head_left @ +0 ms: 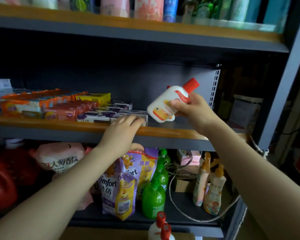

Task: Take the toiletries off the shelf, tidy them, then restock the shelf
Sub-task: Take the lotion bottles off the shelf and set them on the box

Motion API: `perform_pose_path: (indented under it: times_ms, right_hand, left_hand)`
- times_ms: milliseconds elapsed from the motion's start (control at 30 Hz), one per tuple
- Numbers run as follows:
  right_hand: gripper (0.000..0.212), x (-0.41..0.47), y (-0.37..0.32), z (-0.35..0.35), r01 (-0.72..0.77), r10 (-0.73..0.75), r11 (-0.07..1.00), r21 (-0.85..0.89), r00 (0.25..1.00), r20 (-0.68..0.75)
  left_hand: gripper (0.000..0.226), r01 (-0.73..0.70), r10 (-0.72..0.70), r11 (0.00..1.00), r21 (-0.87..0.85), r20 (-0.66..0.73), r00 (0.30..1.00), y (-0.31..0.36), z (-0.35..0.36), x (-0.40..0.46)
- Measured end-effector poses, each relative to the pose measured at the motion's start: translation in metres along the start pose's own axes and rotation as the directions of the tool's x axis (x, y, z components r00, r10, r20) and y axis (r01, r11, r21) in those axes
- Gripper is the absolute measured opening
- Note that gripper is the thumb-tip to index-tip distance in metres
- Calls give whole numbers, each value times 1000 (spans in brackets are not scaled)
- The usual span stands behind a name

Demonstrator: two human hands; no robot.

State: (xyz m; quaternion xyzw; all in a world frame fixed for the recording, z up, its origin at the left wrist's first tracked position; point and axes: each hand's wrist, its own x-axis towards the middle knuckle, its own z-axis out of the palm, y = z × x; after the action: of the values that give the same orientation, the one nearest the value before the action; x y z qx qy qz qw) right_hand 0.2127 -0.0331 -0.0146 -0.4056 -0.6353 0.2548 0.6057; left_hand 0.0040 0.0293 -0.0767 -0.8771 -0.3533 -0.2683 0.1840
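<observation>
My right hand (189, 108) grips a white lotion bottle (164, 104) with a red cap, held tilted above the right part of the middle shelf (171, 131). A second white bottle stands partly hidden behind it. My left hand (123, 129) rests on the shelf's wooden front edge, fingers spread and touching the front of a purple soap box (128, 114). More purple soap boxes (100, 113) and orange and red soap packs (42, 104) lie in rows to the left.
The lower shelf holds purple softener pouches (121, 186), green pump bottles (154, 194), orange-capped spray bottles (213, 187), a red jug (0, 184) and a loose cord (189, 217). Tall packages fill the top shelf (128, 7). White red-capped bottles (161, 227) stand below.
</observation>
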Motion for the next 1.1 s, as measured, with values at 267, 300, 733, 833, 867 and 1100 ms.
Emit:
perform_pose_path:
  times_ms: [267, 300, 733, 833, 867, 1100]
  right_hand:
    - [38, -64, 3, 20, -94, 64, 950, 299, 992, 110]
    - [34, -68, 4, 23, -94, 61, 946, 310, 992, 114]
    - [17, -86, -5, 21, -82, 84, 995, 49, 996, -22]
    - [13, -92, -7, 35, -50, 53, 998, 40, 997, -63]
    - [14, -93, -7, 39, -39, 38, 999, -6, 996, -82]
    - [30, -104, 0, 53, -38, -76, 854, -518, 978, -196]
  left_hand:
    - [39, -103, -130, 741, -664, -292, 947, 45, -30, -21]
    - [32, -86, -157, 729, -679, -287, 945, 48, -28, -24]
    - [33, 209, -130, -154, -966, 230, 965, 68, -12, -54]
    - [42, 151, -124, -106, -983, 163, 979, 74, -7, -59]
    - [43, 148, -118, -105, -983, 161, 980, 74, -4, -60]
    - [37, 182, -129, -82, -980, 192, 973, 77, 16, -73]
